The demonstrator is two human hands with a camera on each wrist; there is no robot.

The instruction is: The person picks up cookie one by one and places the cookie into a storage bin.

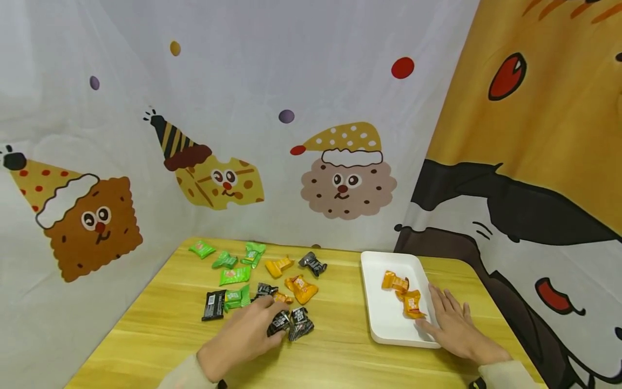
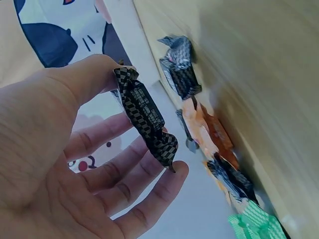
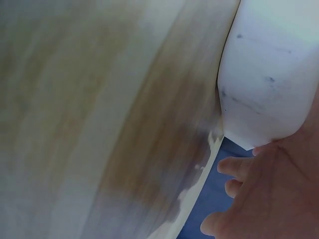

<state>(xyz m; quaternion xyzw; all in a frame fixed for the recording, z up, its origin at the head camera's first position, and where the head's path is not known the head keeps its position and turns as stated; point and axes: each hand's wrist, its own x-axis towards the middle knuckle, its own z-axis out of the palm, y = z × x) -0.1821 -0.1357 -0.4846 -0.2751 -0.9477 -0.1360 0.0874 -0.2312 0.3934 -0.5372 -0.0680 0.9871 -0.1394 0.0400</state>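
My left hand [image 1: 248,335] is over the cluster of sweets left of the tray. Between thumb and fingers it pinches a black wrapped candy [image 2: 145,117] with a checkered, twisted-end wrapper. In the head view another black candy [image 1: 301,325] lies right beside that one. An orange candy [image 1: 282,297] is partly hidden behind the hand. At the right, my right hand [image 1: 457,327] rests along the side of a white tray [image 1: 384,330], fingers extended outside and thumb over the rim. Two orange candies [image 1: 412,304] lie inside the tray.
Several green candies [image 1: 235,276] lie at the back left of the wooden table [image 1: 335,362]. A flat black packet [image 1: 214,306] is at the group's left. Orange candies [image 1: 302,289] and a black one [image 1: 313,264] lie farther back. A printed curtain [image 1: 272,65] hangs behind the table.
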